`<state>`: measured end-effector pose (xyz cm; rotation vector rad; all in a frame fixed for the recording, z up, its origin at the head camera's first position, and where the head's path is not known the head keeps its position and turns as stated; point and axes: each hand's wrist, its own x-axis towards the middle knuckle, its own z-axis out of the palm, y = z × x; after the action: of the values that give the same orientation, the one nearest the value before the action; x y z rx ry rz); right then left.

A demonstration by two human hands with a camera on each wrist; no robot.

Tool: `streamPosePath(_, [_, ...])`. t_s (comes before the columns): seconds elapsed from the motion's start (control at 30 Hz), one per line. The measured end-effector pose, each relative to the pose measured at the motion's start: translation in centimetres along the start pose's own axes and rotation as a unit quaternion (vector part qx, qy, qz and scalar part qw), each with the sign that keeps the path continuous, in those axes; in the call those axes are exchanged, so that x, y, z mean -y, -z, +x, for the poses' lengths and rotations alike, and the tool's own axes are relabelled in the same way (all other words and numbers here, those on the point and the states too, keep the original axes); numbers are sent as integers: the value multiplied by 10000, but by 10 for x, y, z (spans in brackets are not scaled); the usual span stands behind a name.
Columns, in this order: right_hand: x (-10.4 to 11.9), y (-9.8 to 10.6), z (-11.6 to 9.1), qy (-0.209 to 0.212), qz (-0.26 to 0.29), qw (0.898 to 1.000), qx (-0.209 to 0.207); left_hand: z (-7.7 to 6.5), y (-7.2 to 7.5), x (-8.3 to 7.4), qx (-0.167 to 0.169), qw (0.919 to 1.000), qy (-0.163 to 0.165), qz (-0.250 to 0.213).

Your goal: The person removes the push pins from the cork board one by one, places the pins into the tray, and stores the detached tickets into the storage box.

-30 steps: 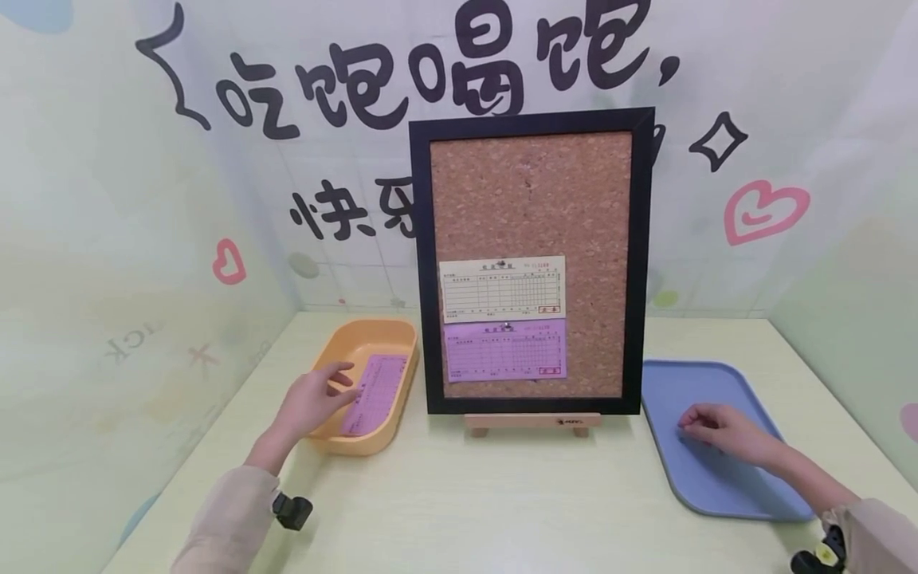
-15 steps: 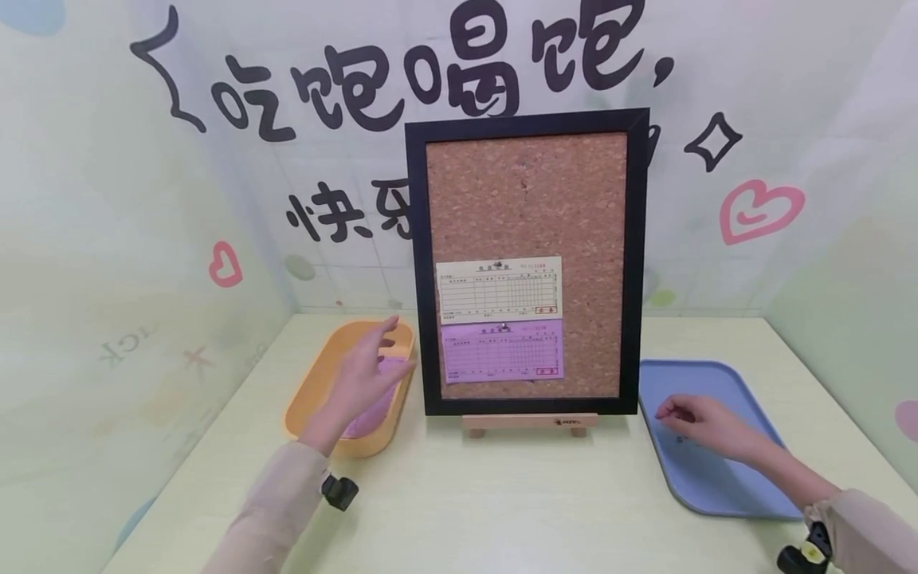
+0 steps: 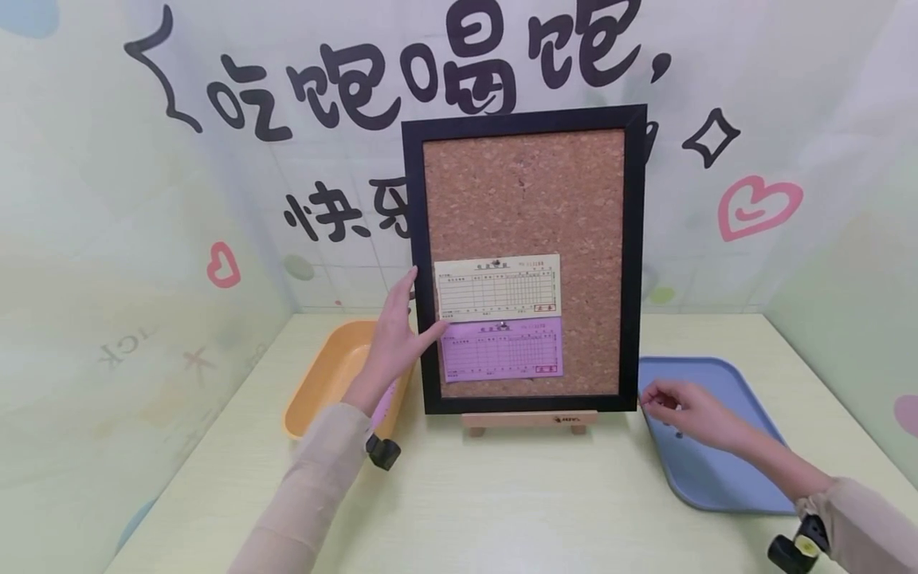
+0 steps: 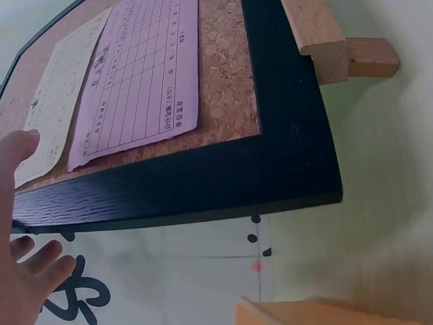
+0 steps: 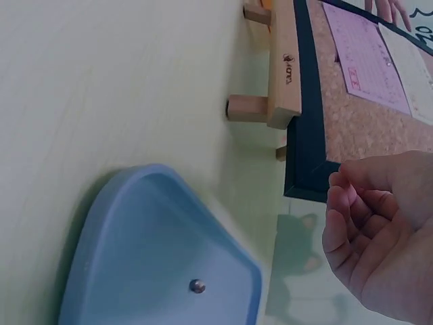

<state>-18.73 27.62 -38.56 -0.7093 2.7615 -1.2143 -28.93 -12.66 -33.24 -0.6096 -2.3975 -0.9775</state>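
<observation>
We'd best steady the cork board [image 3: 527, 195] with our left hand [image 3: 394, 335], loosely spread; whether our curled right hand [image 3: 692, 412] pinches anything, we cannot tell

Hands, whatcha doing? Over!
Left hand open at black-framed corkboard; right hand curled near blue plastic tray. Cream paper slip pinned above purple paper slip. No blockage visible.

A long beige left sleeve [image 3: 307, 482] and matching beige right sleeve [image 3: 866, 520] are worn, with a boxy black left wrist camera [image 3: 384, 454] and black right wrist camera [image 3: 789, 554] bearing a round yellow spot [image 3: 807, 545].
</observation>
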Motion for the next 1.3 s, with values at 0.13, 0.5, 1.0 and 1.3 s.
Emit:
streamPosePath(0.13, [12, 2, 7, -75, 2, 10000, 54, 4, -5, -1, -231, 9996, -111, 126])
streamPosePath(0.5, [41, 2, 36, 182, -350, 9991, -173, 10, -14, 2, -704, 9975, -3, 22])
streamPosePath(1.0, [70, -2, 80, 377, -393, 9984, -154, 12, -18, 1, -867, 9962, -24, -107])
streamPosePath(1.3, [91, 0, 111, 367, -371, 9984, -227, 12, -18, -1, -841, 9964, 34, -55])
